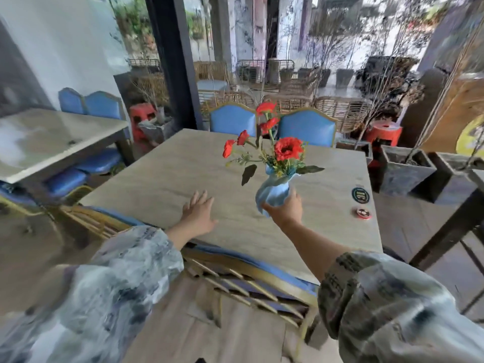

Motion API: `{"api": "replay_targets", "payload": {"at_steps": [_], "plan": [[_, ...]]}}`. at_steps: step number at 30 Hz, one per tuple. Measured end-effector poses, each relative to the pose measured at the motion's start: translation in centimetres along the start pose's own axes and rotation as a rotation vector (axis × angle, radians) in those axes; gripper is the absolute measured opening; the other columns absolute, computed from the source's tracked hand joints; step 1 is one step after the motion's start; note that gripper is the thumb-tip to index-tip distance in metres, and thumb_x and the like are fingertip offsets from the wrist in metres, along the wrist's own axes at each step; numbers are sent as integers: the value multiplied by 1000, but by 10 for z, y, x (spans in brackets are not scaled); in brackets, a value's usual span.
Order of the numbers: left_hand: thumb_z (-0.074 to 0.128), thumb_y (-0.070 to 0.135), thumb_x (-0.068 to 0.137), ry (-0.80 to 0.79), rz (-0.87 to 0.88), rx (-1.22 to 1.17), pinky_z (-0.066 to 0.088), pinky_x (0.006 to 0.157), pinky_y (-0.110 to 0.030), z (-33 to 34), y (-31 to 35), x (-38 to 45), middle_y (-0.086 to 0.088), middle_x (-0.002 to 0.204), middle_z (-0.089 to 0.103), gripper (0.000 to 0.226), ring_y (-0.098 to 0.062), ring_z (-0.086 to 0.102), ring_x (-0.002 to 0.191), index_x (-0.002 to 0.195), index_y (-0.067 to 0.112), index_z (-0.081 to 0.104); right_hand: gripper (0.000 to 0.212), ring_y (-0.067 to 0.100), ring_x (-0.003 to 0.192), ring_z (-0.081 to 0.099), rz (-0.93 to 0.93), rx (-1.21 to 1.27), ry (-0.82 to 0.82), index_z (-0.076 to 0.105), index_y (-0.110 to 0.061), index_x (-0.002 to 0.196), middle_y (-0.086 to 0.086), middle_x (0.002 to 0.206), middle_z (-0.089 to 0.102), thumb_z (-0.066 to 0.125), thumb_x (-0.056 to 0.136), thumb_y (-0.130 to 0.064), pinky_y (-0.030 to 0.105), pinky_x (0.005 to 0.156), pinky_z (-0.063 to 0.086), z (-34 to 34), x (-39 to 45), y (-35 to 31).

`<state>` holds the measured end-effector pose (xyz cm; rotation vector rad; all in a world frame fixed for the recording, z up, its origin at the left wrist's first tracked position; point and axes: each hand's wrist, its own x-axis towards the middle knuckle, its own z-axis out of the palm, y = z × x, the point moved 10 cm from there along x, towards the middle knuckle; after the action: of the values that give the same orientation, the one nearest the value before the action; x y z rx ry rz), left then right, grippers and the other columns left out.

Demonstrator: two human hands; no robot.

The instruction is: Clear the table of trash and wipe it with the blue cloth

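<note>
My right hand (285,209) grips the base of a light blue vase (273,191) holding red flowers (287,148), over the middle of the beige table (162,179). Whether the vase touches the tabletop I cannot tell. My left hand (197,213) lies flat on the table near its front edge, fingers spread, holding nothing. No blue cloth or trash shows on the tabletop.
A dark round coaster (360,194) and a small red round tin (362,213) lie near the table's right edge. Blue chairs (306,129) stand at the far side; another chair back (251,281) sits against the near edge. Grey planters (406,170) stand right, a second table (52,142) left.
</note>
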<state>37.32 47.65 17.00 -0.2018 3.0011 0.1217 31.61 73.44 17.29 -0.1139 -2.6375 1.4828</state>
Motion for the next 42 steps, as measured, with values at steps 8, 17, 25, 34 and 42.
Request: {"api": "replay_targets", "payload": {"at_steps": [8,17,25,34,42], "plan": [[55,47,90,-16,108,10,16,117,-50,8,-52,68,-2,161,-3,76,-27,-5,147,150,22,17,94,28,120,46,49,19,30,33,-12,140,12,129,45,85,64,-27,39,96,42,81,43,-27],[53,38,91,-86,193,54,13,115,-51,27,-83,206,1,161,-3,71,-23,-6,148,150,20,17,92,29,119,44,132,8,53,34,-10,137,14,127,44,84,64,-31,40,98,42,174,158,-29],[51,42,92,-115,232,5,13,117,-47,59,-99,339,-1,161,6,69,-22,2,148,150,21,19,86,24,107,44,221,16,119,35,-12,133,12,116,49,77,62,-34,38,87,47,240,251,-6],[54,37,91,-70,254,-84,12,117,-48,95,-98,423,-4,160,11,69,-24,6,148,149,19,22,84,16,101,42,268,52,226,35,-13,132,4,113,42,83,64,-23,24,85,40,291,305,19],[52,39,92,-96,242,-125,10,118,-49,113,-98,436,-4,161,6,70,-23,2,148,150,20,18,96,26,116,40,277,39,223,23,-14,145,11,127,40,81,70,-23,35,99,39,309,315,27]]}}
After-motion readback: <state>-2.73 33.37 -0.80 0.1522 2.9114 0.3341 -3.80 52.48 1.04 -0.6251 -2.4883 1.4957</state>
